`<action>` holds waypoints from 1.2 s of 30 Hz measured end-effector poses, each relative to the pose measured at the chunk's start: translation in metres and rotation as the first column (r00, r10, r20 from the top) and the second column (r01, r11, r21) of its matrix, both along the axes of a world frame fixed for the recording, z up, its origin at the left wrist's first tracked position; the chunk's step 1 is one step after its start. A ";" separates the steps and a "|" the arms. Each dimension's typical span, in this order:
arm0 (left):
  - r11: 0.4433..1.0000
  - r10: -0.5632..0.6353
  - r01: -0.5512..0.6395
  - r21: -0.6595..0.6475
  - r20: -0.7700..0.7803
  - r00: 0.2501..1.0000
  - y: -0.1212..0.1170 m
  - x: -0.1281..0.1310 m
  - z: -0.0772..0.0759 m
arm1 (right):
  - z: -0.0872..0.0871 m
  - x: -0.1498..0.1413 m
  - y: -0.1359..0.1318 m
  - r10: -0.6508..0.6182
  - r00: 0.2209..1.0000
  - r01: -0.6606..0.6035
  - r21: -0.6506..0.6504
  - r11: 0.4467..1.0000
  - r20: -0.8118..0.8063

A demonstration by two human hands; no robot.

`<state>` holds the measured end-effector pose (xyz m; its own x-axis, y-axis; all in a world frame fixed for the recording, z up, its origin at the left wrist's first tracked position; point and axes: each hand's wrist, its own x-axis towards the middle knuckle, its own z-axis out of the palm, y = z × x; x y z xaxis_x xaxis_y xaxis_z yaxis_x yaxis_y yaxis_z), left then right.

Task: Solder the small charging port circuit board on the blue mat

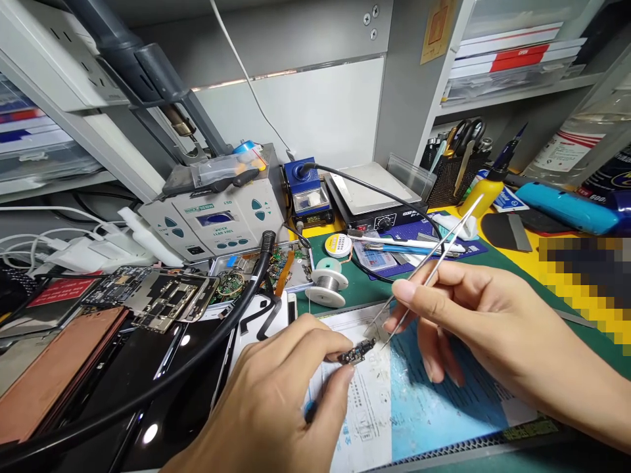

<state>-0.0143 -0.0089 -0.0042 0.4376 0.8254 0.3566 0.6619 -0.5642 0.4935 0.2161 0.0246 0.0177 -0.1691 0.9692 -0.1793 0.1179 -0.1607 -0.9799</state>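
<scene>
My left hand (pixel 290 387) pinches a small dark circuit board (pixel 355 353) between thumb and fingertips, just above a printed sheet (pixel 369 407). In my right hand (pixel 458 315) is a pair of metal tweezers (pixel 436 259), gripped near the middle between thumb and fingers. The tweezers slant down to the left. Their two tips are spread apart close to the board's far end; whether one touches it I cannot tell. Part of the board is hidden behind my left fingertips.
A solder spool (pixel 329 284) stands behind my left hand. A thick black hose (pixel 197 351) crosses the phone parts on the left. Further back are a hot-air station (pixel 217 223), a flat heating plate (pixel 379 194) and a yellow bottle (pixel 480 200).
</scene>
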 end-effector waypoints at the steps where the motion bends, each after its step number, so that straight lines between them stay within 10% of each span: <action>1: 1.000 0.008 -0.008 0.011 -0.005 1.000 0.000 0.000 0.000 | 0.001 -0.001 0.000 -0.017 1.000 0.016 0.011 1.000 0.017; 36: 0.999 -0.025 0.025 -0.021 -0.037 0.999 -0.002 0.003 -0.005 | 0.007 -0.003 -0.005 -0.007 1.000 0.006 -0.044 0.999 -0.023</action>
<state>-0.0114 -0.0109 -0.0094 0.4710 0.8209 0.3230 0.6659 -0.5710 0.4801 0.2131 0.0199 0.0248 -0.1678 0.9615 -0.2175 0.0940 -0.2040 -0.9745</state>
